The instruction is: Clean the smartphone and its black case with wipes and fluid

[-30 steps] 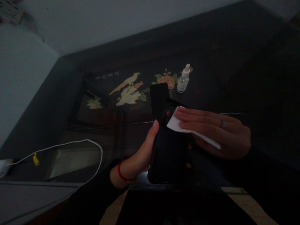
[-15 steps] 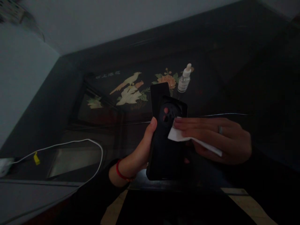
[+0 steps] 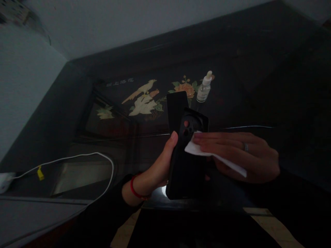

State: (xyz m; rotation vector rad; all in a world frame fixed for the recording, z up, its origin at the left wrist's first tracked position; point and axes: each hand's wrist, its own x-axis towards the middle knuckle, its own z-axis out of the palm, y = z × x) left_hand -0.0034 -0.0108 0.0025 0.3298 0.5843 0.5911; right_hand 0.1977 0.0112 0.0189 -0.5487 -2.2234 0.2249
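Note:
A black phone point(image 3: 184, 172) with a round camera bump is held up, its back toward me. My left hand point(image 3: 161, 165), with a red cord bracelet at the wrist, grips it along the left side; the thumb lies on the edge and most fingers are hidden behind. My right hand point(image 3: 240, 155), wearing a ring, pinches a folded white wipe point(image 3: 195, 148) and presses it to the phone's back just below the cameras. Behind the phone, a second dark flat slab point(image 3: 177, 106), perhaps another phone or its case, lies on the table.
A small clear dropper bottle point(image 3: 203, 91) with a white top stands upright beyond the phone. The dark glossy table point(image 3: 245, 86) has a bird and flower picture. A white cable point(image 3: 74, 156) with a yellow tag point(image 3: 40, 173) runs from a white adapter point(image 3: 5, 182) at left.
My left hand and the phone have shifted slightly to the right. The wipe stays pressed on the phone's back, under my right hand's fingers.

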